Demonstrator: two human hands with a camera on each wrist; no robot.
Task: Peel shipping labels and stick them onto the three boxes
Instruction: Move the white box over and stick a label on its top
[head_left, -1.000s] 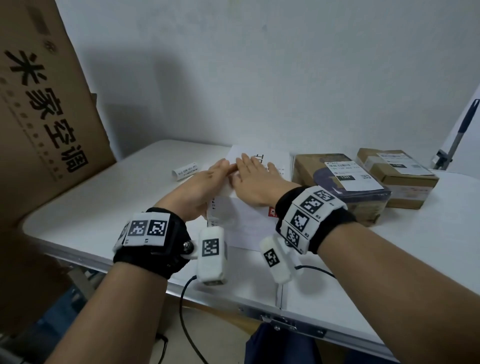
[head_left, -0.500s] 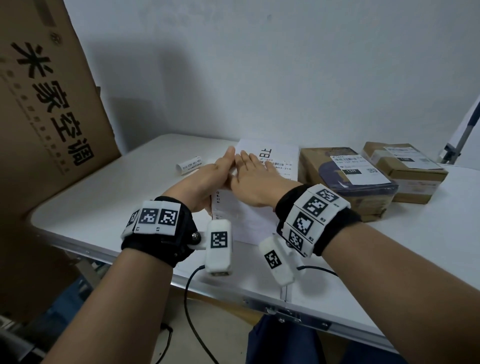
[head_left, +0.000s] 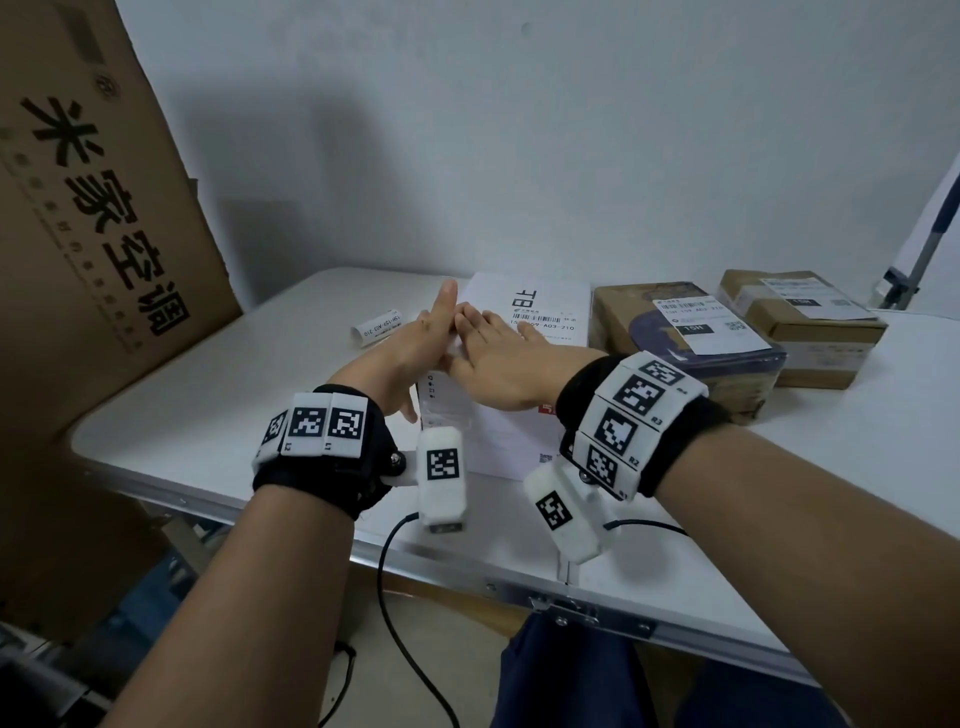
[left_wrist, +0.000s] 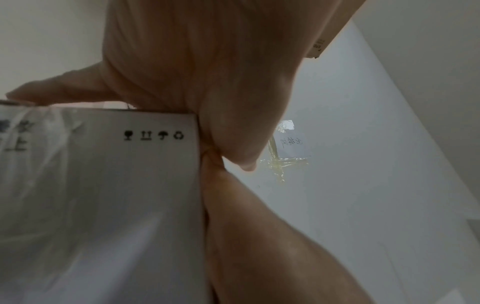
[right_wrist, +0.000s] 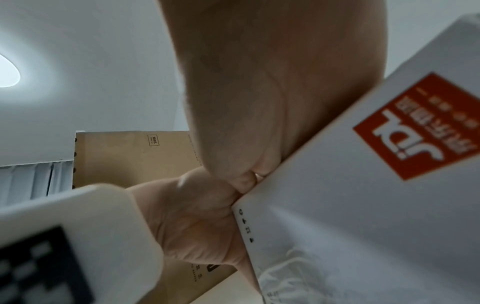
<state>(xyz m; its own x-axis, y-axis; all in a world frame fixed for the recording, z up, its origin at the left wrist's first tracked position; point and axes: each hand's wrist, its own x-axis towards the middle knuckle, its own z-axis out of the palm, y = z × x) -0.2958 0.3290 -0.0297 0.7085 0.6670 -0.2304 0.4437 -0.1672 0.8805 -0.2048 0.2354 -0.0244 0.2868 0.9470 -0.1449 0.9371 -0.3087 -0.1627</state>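
Note:
A white box lies mid-table with a shipping label on its top. My right hand lies flat on that top, fingers straight, pressing the label's near part. My left hand stands edge-up against the box's left side, fingers straight and touching my right fingertips. The left wrist view shows the left palm at the box corner. In the right wrist view my right hand rests on the box. To the right stand two brown boxes, each bearing a label.
A tall cardboard carton leans at the table's left end. A rolled strip of label paper lies left of the white box. The white table's metal front edge is close to my wrists. A metal stand is at far right.
My left hand has turned from lying over the box's left part to standing edge-up beside it, fingers pointing forward. The right hand stays flat on the label.

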